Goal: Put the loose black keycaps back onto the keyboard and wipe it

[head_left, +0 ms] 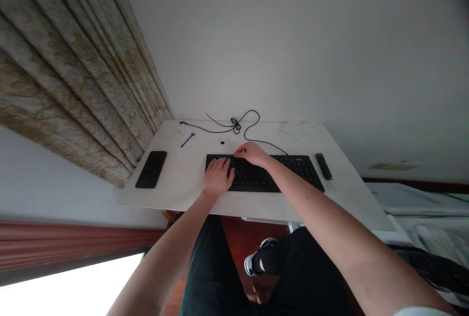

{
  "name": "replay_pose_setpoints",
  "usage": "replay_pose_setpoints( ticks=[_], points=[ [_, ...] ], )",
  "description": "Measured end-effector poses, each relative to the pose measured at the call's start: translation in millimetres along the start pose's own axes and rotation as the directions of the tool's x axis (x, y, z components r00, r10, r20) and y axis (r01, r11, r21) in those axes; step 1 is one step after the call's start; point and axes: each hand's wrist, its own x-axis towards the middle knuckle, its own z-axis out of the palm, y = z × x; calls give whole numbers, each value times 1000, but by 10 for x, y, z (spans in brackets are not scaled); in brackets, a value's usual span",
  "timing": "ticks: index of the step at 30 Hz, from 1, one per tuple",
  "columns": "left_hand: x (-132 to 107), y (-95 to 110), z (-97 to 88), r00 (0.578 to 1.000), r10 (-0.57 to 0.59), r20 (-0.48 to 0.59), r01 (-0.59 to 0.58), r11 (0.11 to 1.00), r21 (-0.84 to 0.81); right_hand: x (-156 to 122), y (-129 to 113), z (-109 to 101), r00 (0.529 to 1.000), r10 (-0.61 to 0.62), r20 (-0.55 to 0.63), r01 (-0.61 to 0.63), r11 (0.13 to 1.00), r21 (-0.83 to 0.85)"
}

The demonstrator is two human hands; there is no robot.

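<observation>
A black keyboard (256,181) lies on the white desk, its cable (252,140) running from the back edge to a tied bundle. My left hand (218,178) rests on the keyboard's left end, palm down, fingers stretched over the keys and thumb apart. Above the keyboard's back edge, just right of the left hand, my right hand (252,154) has thumb and fingertips pinched together. Whatever is in that pinch is too small to make out. Behind the keyboard sits a small black piece (222,142), perhaps a keycap. A blue plastic tool (187,140) lies farther left.
A black phone (151,169) lies at the desk's left side. Right of the keyboard is a narrow black object (323,166) with thin wires or bristles by its near end. Patterned curtains (91,62) hang at left; a pale wall (256,52) rises behind the desk (183,194).
</observation>
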Motion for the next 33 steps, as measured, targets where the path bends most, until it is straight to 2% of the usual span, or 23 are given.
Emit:
replay_pose_setpoints(
  ticks=[3,5,7,11,15,23,29,33],
  points=[
    [-120,-57,-65,999,17,-46,-19,999,-38,87,3,-12,994,14,111,-11,1000,-26],
    [-202,-124,-107,996,-11,-86,5,998,-68,137,6,-29,984,3,180,5,999,-41],
    [-253,-194,-129,986,-88,-139,72,991,-115,186,-4,-47,969,-4,247,23,997,-73],
    [-233,-277,-108,938,-270,-218,209,941,-268,264,-75,-79,936,37,351,29,983,-180],
    [-171,-300,-68,909,-355,-220,255,889,-381,298,-166,-100,917,73,393,33,965,-258],
    [-170,-328,-59,898,-389,-206,265,851,-452,382,-312,-129,870,165,464,15,933,-360],
    [-168,-326,-61,898,-394,-196,269,844,-464,489,-344,-91,826,326,459,-151,913,-378],
    [-171,-329,-60,896,-397,-196,273,844,-461,539,-310,-95,778,357,517,-207,923,-325]
  ],
)
